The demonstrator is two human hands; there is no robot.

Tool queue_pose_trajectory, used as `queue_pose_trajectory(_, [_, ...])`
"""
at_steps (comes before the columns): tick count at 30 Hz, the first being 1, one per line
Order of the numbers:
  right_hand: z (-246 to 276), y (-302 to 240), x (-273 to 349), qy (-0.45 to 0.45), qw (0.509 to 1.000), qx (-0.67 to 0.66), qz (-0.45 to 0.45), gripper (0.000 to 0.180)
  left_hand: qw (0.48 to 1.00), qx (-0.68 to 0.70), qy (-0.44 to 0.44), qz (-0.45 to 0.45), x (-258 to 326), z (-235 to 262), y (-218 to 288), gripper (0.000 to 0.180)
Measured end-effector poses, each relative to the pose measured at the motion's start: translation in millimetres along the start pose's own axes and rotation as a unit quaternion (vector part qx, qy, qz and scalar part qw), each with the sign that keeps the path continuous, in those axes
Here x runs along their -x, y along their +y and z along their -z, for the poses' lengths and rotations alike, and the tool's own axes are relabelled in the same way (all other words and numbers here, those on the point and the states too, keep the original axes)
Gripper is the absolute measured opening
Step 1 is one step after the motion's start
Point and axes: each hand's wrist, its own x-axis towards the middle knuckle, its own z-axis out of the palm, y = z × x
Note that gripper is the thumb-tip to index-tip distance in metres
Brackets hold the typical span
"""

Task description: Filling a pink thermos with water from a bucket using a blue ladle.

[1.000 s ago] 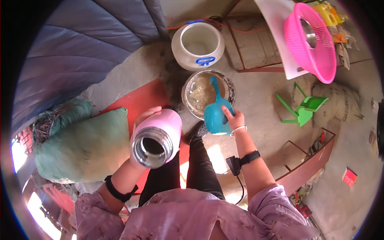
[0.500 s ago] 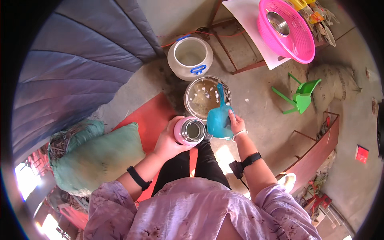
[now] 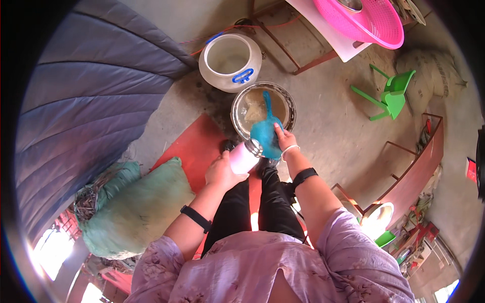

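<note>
My left hand (image 3: 219, 174) is wrapped round a pink vacuum flask (image 3: 243, 159) with a bare metal neck and no lid on. The flask is tipped, its mouth pointing away from me and toward the scoop. In my right hand (image 3: 286, 140) is a blue plastic water scoop (image 3: 264, 135), gripped at its bowl, thumb on top, with the handle pointing away over the basin. Below them on the floor stands a round metal basin (image 3: 291, 107) holding cloudy, rippled water. Whether liquid is leaving the flask, I cannot tell.
Behind the basin stands a pale wide-mouthed jar (image 3: 257, 64) with blue handles. A pink basket (image 3: 376, 30) sits on a table at the far right, near a green chair (image 3: 397, 90). Green sacks (image 3: 139, 214) lie left, beside a red mat (image 3: 189, 146).
The flask has gone from mouth up to tipped away from me. The scoop has shifted slightly left. White bits on the basin's water have given way to ripples.
</note>
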Motion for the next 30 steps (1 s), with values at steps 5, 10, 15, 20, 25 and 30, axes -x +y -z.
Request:
queue_pose_trajectory(5, [-8,2,-5,-0.018,0.999,-0.031,-0.019,0.045,0.995,-0.064,-0.067,0.034,-6,6,6,0.075])
queue_pose_trajectory(10, [-6,1,-5,-0.010,1.000,-0.030,0.003,0.044,0.995,-0.040,-0.088,0.038,-9,8,9,0.078])
queue_pose_trajectory(15, [8,-8,-2,-0.002,1.000,-0.011,-0.003,0.044,0.995,-0.019,-0.087,0.055,-12,11,10,0.079])
queue_pose_trajectory(20, [23,-22,5,0.010,1.000,-0.012,0.012,0.041,0.996,-0.001,-0.092,0.020,-12,5,3,0.083])
queue_pose_trajectory(25, [30,-22,5,0.000,0.999,-0.032,0.021,0.042,0.996,0.051,-0.032,-0.066,-8,-10,-2,0.091])
queue_pose_trajectory(30, [31,-21,4,-0.014,0.999,-0.020,0.023,0.041,0.997,0.059,-0.021,-0.042,-8,-13,-2,0.087])
